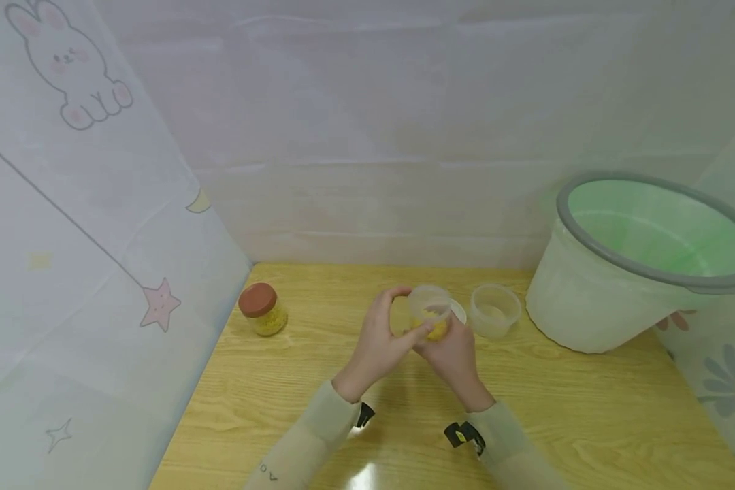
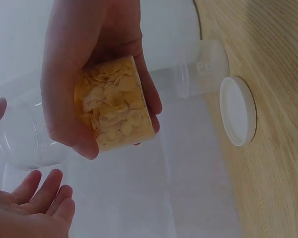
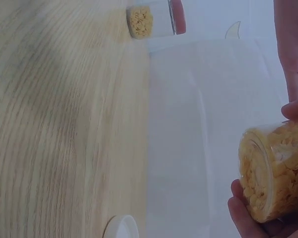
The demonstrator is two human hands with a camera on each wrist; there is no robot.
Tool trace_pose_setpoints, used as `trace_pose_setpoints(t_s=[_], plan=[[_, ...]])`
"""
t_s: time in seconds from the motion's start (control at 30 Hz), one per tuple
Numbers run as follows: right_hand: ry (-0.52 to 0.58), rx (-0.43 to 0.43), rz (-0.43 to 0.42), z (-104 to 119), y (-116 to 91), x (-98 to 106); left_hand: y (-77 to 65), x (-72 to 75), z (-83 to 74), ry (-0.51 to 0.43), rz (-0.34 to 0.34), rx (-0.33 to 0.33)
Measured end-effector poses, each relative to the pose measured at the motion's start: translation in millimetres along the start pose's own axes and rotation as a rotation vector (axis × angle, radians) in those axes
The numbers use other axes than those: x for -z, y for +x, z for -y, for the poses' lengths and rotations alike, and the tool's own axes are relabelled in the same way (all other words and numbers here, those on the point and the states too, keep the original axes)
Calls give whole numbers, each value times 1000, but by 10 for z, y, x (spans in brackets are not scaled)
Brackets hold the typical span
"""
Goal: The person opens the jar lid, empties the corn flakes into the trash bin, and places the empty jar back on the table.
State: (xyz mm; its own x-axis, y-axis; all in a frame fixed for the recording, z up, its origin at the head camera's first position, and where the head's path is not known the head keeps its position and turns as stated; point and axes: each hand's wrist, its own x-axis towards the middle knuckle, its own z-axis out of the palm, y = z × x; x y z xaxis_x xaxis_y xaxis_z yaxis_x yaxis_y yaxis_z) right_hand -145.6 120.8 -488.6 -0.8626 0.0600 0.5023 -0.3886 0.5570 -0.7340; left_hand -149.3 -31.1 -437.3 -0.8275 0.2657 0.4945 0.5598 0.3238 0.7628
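A clear plastic jar [image 1: 431,318] [image 2: 116,106] [image 3: 278,168] part full of yellow flakes is held above the wooden table [image 1: 269,408], with no lid on it. My right hand [image 1: 454,355] [image 2: 89,39] [image 3: 244,213] grips its lower, filled half. My left hand [image 1: 376,344] [image 2: 30,208] [image 3: 293,54] curves beside the jar's empty top end. In the left wrist view its fingers lie fairly straight, with a small gap to the jar. A white lid [image 1: 461,312] [image 2: 238,111] [image 3: 121,229] lies flat on the table just behind the hands.
An empty clear jar [image 1: 495,309] [image 2: 198,67] stands right of the lid. A jar with a reddish-brown lid [image 1: 262,309] [image 3: 154,20] stands at the back left. A large green bucket [image 1: 643,258] fills the right side. White sheets wall the table.
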Motion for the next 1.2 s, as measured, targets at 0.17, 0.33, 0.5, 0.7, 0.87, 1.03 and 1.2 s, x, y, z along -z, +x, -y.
trace_pose_setpoints(t_s=[0.17,0.33,0.5,0.7,0.87,1.03,1.2], plan=[[27,73,35,15,-36,-18,22,10,-16,-2,18,31],[56,117,44,44,-56,-40,59,19,-17,-28,32,42],[93,155,71,84,-73,-66,85,38,-23,-84,45,70],[143,143,91,125,-100,-97,89,29,-34,-76,63,56],[135,89,83,140,-117,-92,89,14,-27,-32,60,13],[41,84,64,118,-112,-67,72,12,-3,-14,61,-13],[40,108,74,74,-94,-48,42,31,6,-51,78,-5]])
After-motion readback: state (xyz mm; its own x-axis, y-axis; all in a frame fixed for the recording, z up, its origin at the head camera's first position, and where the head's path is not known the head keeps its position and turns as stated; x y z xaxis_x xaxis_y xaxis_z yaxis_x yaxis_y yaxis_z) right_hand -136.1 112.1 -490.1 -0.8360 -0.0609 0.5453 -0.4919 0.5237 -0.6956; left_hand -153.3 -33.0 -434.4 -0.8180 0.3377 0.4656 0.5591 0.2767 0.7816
